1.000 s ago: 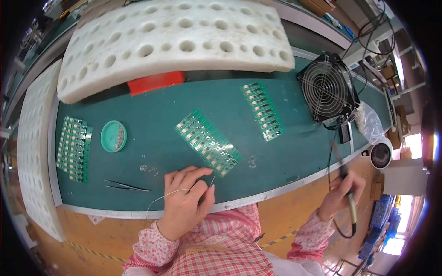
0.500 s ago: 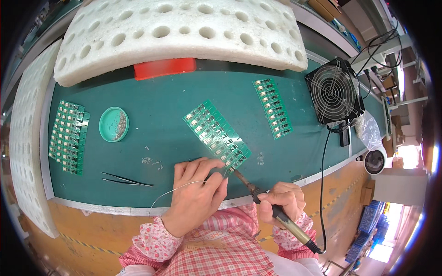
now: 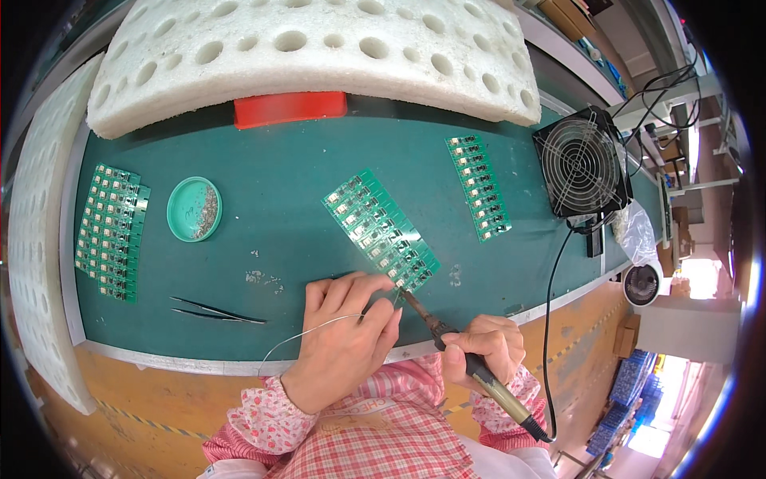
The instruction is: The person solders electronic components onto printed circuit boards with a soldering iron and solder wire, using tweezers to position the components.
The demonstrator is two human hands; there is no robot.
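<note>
A green circuit board panel [image 3: 381, 231] with rows of small white and black parts lies slantwise on the green mat. My right hand [image 3: 485, 349] is closed round the handle of a soldering iron [image 3: 499, 391], whose tip meets the panel's near corner. Close by, my left hand [image 3: 345, 329] pinches a thin solder wire [image 3: 307, 329], and its fingertips rest at the same corner. The wire trails over the back of that hand towards the table edge. Where wire and tip come together is too small to make out.
Black tweezers [image 3: 217, 311] and a teal dish [image 3: 195, 209] of small bits lie to the left, near stacked boards [image 3: 112, 231]. Another board strip [image 3: 479, 188] and a black fan [image 3: 581, 164] are on the right. White foam blocks [image 3: 311, 64] and a red box [image 3: 290, 109] stand behind.
The view has shifted slightly. Both hands keep their holds, with the iron's tip still at the panel's near corner.
</note>
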